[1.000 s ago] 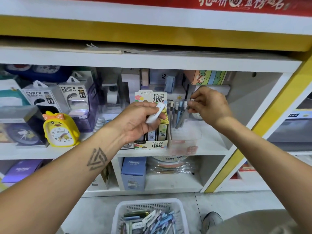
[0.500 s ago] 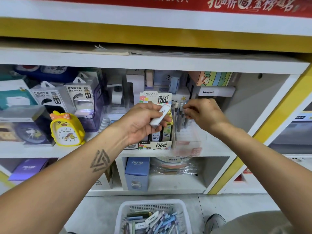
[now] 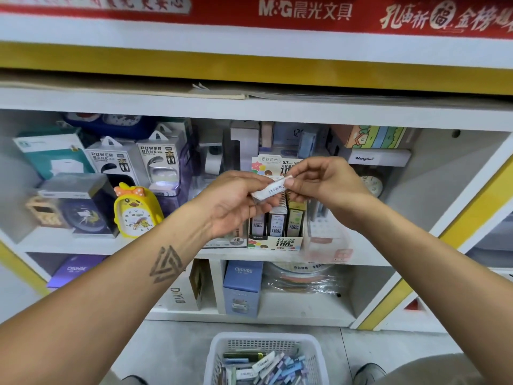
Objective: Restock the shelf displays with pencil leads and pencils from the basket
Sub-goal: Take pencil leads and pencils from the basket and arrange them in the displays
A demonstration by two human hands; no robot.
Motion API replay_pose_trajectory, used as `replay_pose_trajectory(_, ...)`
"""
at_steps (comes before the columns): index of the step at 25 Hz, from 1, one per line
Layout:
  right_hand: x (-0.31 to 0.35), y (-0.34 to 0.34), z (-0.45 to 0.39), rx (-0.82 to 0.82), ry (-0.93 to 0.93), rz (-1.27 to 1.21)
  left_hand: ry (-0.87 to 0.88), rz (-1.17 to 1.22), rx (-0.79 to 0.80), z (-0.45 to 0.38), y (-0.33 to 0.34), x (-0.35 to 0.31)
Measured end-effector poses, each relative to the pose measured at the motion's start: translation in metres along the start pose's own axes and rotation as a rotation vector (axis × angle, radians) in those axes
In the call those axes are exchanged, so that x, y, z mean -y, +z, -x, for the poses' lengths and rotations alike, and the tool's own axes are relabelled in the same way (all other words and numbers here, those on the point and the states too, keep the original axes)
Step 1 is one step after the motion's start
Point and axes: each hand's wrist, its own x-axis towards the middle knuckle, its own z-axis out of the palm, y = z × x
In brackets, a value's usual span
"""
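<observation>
Both sets of fingertips pinch one white lead case: right hand on its upper end, left hand on the lower, held in front of the lead display box. My worry: a double grip loosened unevenly drops it toward the basket. Case label unreadable; the free slot is hidden behind the hands; basket cut off below.
</observation>
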Motion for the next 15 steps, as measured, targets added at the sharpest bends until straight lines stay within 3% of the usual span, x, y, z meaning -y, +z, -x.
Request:
replay_pose_trajectory(3,0.001,0.004,-0.001,0.127,-0.017,0.066,0.080,-0.045,-0.131,0.003,-0.021,-0.007)
replay_pose_trajectory(6,0.002,0.019,-0.003,0.252,-0.026,0.216,0.219,-0.296,-0.219,0.008,-0.035,-0.010)
replay_pose_trajectory(11,0.008,0.057,-0.013,0.221,-0.178,0.294,0.303,-0.537,-0.211,0.020,-0.048,-0.016)
replay_pose_trajectory(15,0.007,0.076,-0.026,0.220,-0.266,0.446,0.319,-0.549,-0.231,0.018,-0.065,-0.020)
